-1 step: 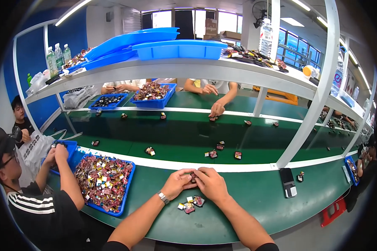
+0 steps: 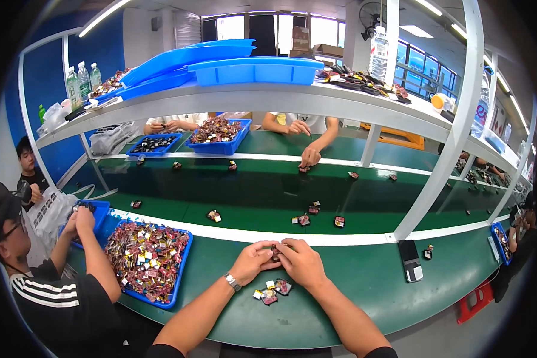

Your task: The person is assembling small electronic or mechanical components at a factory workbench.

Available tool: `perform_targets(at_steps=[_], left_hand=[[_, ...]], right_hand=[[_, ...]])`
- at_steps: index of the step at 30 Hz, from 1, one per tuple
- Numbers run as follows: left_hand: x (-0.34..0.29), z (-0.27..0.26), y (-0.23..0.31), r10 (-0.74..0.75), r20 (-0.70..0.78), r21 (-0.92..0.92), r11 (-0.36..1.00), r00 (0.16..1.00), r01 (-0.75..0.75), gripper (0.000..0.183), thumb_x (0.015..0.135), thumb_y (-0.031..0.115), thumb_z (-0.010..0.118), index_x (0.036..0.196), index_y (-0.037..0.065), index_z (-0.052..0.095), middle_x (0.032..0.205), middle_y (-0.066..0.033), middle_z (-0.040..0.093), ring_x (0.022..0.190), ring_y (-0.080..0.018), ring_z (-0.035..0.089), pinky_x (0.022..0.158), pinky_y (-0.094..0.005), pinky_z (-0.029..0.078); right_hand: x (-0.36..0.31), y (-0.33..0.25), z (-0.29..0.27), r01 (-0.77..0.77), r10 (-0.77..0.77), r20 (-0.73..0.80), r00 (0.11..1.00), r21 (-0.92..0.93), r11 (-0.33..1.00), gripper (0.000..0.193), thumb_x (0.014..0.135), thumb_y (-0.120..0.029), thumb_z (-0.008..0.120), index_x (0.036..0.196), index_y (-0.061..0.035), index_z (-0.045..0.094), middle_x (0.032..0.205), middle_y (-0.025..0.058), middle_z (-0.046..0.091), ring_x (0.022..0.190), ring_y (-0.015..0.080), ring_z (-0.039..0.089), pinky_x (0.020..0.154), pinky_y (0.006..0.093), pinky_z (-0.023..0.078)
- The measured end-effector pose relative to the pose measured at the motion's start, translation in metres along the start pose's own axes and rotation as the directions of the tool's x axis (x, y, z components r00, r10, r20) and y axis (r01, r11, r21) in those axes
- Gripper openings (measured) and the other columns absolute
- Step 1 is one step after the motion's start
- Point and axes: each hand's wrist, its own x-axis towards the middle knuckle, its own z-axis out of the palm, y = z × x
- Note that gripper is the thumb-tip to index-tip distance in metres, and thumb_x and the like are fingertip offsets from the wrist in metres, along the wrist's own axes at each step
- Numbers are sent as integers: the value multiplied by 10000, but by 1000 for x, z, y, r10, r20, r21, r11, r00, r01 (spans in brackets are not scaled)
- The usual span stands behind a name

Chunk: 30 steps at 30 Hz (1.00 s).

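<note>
My left hand [image 2: 253,265], with a metal watch on its wrist, and my right hand [image 2: 301,262] meet over the green worktop. Their fingers are closed around a small dark-and-reddish electronic part [image 2: 275,253], mostly hidden by the fingertips. Just below them on the worktop lies a little cluster of similar electronic parts [image 2: 269,295], dark red with white and yellow tabs. To the left of my arms, a blue tray [image 2: 188,253] is heaped with many more of these parts.
Beyond a white rail, a dark green conveyor belt [image 2: 256,203] carries scattered parts. A black-and-white flat device [image 2: 410,261] lies at right beside a white upright [image 2: 441,119]. Co-workers sit at left and across; one reaches to the belt. Blue trays [image 2: 256,71] stand on the overhead shelf.
</note>
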Motion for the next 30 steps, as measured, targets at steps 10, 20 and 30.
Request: perform_targets(at_steps=[10, 20, 30], left_hand=[[-1, 2, -1, 8, -23, 12, 1000, 1000, -7, 328, 1009, 44, 459, 1333, -6, 467, 1207, -143, 603, 1120, -214, 618, 976, -357, 551], [-1, 6, -1, -6, 5, 131, 991, 1000, 5, 316, 1009, 71, 476, 1317, -1, 485, 1224, -132, 595, 1104, -208, 627, 966, -356, 552], [-1, 0, 3, -3, 156, 78, 997, 988, -10, 410, 950, -12, 523, 1353, 13, 454, 1258, -143, 582, 1144, -214, 606, 1001, -369, 527]], right_hand=[[0, 3, -13, 43, -46, 98, 994, 27, 999, 271, 762, -64, 701, 1027, -116, 680, 1058, 45, 590, 944, 233, 608, 739, 355, 539], [1, 14, -18, 65, -90, 208, 974, 123, 990, 137, 785, -69, 703, 906, -86, 641, 1187, 83, 570, 1103, 292, 556, 899, 397, 493], [-6, 16, -11, -152, 91, 233, 968, 259, 954, 79, 813, -108, 694, 885, -77, 704, 1195, 70, 612, 1145, 275, 548, 943, 372, 482]])
